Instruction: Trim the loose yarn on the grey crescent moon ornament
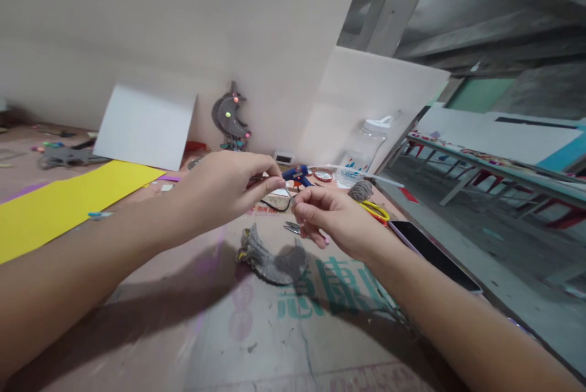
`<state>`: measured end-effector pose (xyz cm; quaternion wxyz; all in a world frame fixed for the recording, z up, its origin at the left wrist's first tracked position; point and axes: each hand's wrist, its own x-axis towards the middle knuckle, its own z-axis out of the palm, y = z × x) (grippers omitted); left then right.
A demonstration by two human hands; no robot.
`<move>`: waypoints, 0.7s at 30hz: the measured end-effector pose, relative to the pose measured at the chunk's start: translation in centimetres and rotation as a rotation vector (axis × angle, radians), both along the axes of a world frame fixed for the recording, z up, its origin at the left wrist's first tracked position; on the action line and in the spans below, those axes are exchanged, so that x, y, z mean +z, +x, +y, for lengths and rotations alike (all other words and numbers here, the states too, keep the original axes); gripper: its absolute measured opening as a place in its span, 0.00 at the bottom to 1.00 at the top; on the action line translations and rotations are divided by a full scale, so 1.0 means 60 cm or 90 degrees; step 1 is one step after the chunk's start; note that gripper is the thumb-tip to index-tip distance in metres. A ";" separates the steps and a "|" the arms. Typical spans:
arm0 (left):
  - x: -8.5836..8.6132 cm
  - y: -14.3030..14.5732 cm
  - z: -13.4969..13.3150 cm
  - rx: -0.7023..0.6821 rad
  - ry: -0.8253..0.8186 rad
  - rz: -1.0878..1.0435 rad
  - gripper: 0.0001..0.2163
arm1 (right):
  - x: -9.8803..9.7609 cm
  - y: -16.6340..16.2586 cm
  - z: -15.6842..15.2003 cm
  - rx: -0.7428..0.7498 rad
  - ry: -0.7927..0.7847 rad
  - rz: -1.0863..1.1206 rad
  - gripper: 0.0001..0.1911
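My left hand (229, 187) pinches one part of a thin grey cord (289, 194) between thumb and forefinger. Close by, my right hand (336, 218) has its fingertips pressed together on the cord's other part; the exact grip is partly hidden. Below both hands, a grey crescent-shaped piece (277, 264) wrapped in yarn lies on the board, with bits of yellow at its left tip. The metal tips of small scissors (292, 228) show beside my right fingers. Behind the hands sits a blue glue gun (295, 173).
A clear bottle (366, 151), a grey yarn ball (361, 190), yellow-handled scissors (375, 212) and a phone (433, 254) line the right side. Yellow sheet (77, 203) and white card (146, 126) occupy the left. A decorated moon (229, 116) leans against the back panel.
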<state>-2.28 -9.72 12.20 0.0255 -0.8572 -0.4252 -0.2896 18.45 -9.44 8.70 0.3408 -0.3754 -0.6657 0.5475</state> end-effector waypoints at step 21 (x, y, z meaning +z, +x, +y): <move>0.007 -0.018 0.018 0.030 -0.007 -0.058 0.13 | -0.019 -0.003 0.004 -0.003 -0.048 0.068 0.09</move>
